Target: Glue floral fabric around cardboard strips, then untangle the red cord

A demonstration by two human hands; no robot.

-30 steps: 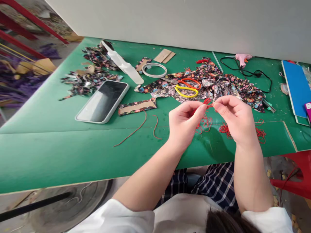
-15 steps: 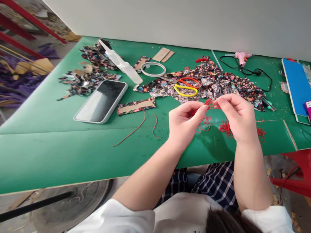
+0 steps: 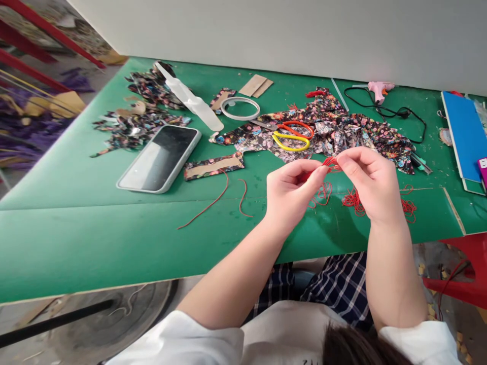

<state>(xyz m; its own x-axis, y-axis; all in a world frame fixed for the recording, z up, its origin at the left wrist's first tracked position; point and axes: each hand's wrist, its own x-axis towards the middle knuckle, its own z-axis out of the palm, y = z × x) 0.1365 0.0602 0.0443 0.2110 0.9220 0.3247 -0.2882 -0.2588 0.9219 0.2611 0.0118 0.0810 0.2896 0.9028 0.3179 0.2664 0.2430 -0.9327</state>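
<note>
My left hand (image 3: 291, 192) and my right hand (image 3: 371, 182) are held close together above the green table (image 3: 114, 228), both pinching a small bundle of red cord (image 3: 330, 163) between fingertips. Under the hands, loose red cord pieces (image 3: 352, 198) lie tangled on the table. Just behind the hands lies dark floral fabric (image 3: 357, 132) with yellow and orange scissors (image 3: 292, 137) on top of it.
A phone (image 3: 160, 157) lies face up at the left, beside floral scraps (image 3: 137, 124), a white glue bottle (image 3: 190, 101) and a tape ring (image 3: 240, 108). A pink glue gun (image 3: 378, 90) with black cable and a blue board (image 3: 464, 134) sit at the right. Two red cord strands (image 3: 213, 200) lie mid-table.
Both hands stay pinched on the red cord bundle and have shifted slightly right; the fingers work it a little.
</note>
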